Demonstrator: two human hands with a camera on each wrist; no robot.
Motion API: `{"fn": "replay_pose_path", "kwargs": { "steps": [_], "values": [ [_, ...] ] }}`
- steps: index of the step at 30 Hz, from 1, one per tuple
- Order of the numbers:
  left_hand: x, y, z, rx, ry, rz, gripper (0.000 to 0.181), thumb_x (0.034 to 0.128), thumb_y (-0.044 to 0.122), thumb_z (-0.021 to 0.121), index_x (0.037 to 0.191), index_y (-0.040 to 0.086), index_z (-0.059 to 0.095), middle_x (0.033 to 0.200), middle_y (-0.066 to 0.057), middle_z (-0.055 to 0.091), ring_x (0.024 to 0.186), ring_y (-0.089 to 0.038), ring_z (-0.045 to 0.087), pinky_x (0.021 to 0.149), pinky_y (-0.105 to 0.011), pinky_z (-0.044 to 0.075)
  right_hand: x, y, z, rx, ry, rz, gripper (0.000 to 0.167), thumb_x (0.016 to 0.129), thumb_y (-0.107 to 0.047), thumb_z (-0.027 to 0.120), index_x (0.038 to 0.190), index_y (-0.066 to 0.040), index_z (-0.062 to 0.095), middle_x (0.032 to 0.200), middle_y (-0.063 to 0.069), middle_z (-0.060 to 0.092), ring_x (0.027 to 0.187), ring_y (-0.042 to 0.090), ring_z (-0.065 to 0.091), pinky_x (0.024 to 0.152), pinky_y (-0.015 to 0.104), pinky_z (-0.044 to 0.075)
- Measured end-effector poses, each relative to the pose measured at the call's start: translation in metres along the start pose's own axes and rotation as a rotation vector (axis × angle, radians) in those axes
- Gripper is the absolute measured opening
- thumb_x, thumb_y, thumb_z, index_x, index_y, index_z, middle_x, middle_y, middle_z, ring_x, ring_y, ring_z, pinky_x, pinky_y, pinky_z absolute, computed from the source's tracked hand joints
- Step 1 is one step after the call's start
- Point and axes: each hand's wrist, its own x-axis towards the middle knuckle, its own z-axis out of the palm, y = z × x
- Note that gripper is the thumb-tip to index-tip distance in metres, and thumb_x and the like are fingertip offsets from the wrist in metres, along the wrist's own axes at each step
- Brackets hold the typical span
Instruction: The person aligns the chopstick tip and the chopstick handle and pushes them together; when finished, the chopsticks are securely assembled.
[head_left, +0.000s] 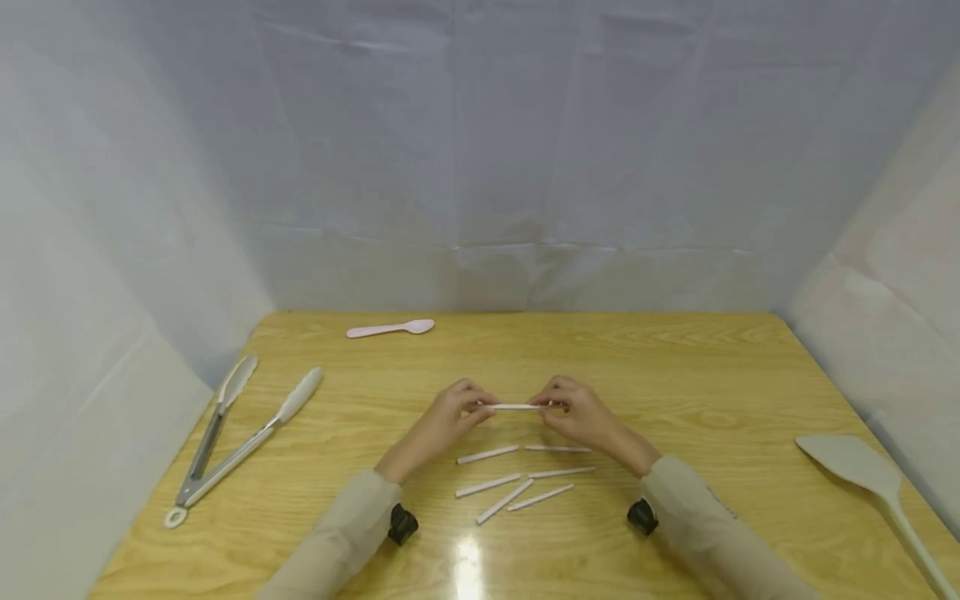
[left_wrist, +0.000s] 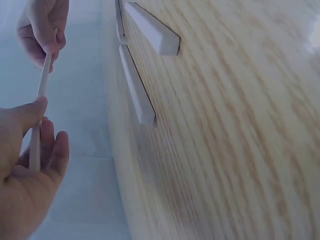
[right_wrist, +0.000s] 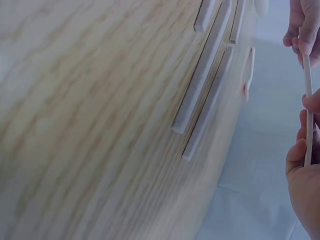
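Wood-grain tbl, grey sheeting behind; L hand & R hand pinch pale stick, fingers curled

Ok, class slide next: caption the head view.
Left grip and right grip hold one pale stick off the wooden table; six others lie nearby.

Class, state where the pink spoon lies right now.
In the head view, the spoon lies left of centre near the back edge of the table, beyond and right of the tongs.

the left hand and right hand partly hide the held stick, and the spatula handle leaves the head view below.
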Motion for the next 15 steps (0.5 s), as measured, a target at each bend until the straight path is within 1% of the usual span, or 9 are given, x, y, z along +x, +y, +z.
{"fn": "replay_pose_path", "kwargs": {
  "steps": [2, 6, 10, 13, 15],
  "values": [
    [-0.0003, -0.0005, -0.0009, 0.006, -0.007, 0.006, 0.02, 0.0919, 0.005, 0.06, 0.108, -0.004, 0.067, 0.101, -0.013, 0.062, 0.093, -0.027, 0.064, 0.084, -0.026, 0.053, -0.0011, 0.0, -0.0007, -0.001, -0.003, 0.024, 0.013, 0.08, 0.006, 0.069, 0.091, 0.0, 0.073, 0.082, 0.006, 0.061, 0.069, 0.01, 0.051, 0.056, 0.02, 0.047],
    [-0.0007, -0.0034, -0.0022, 0.025, -0.003, 0.024, 0.022, 0.0919, 0.005, 0.06, 0.11, -0.005, 0.066, 0.106, -0.017, 0.065, 0.096, -0.029, 0.065, 0.084, -0.026, 0.053, -0.003, 0.002, -0.0023, -0.014, 0.022, 0.029, 0.01, 0.08, 0.003, 0.072, 0.09, 0.0, 0.073, 0.081, 0.005, 0.062, 0.067, 0.009, 0.051, 0.055, 0.019, 0.045],
    [-0.0022, -0.0054, -0.0044, 0.035, 0.007, 0.0, 0.023, 0.0922, 0.006, 0.06, 0.112, -0.005, 0.065, 0.109, -0.018, 0.066, 0.098, -0.03, 0.065, 0.085, -0.029, 0.053, -0.0052, 0.0052, -0.0037, -0.042, 0.07, 0.002, 0.009, 0.078, 0.0, 0.075, 0.087, -0.001, 0.073, 0.078, 0.004, 0.063, 0.066, 0.008, 0.052, 0.055, 0.02, 0.047],
    [-0.0038, -0.0059, -0.0067, 0.035, 0.013, -0.033, 0.024, 0.0921, 0.007, 0.06, 0.112, -0.004, 0.065, 0.109, -0.017, 0.066, 0.098, -0.028, 0.065, 0.086, -0.029, 0.053, -0.0069, 0.0073, -0.005, -0.057, 0.096, 0.008, 0.009, 0.077, -0.002, 0.076, 0.085, -0.002, 0.073, 0.076, 0.003, 0.062, 0.066, 0.007, 0.052, 0.056, 0.02, 0.047],
    [-0.0051, -0.0074, -0.0078, 0.046, 0.02, -0.046, 0.023, 0.0917, 0.007, 0.061, 0.112, -0.004, 0.066, 0.106, -0.015, 0.067, 0.095, -0.026, 0.065, 0.083, -0.028, 0.054, -0.0081, 0.0088, -0.0057, -0.068, 0.099, 0.025, 0.009, 0.077, -0.003, 0.076, 0.085, -0.002, 0.073, 0.076, 0.003, 0.062, 0.066, 0.007, 0.051, 0.055, 0.02, 0.046]
  ]
}}
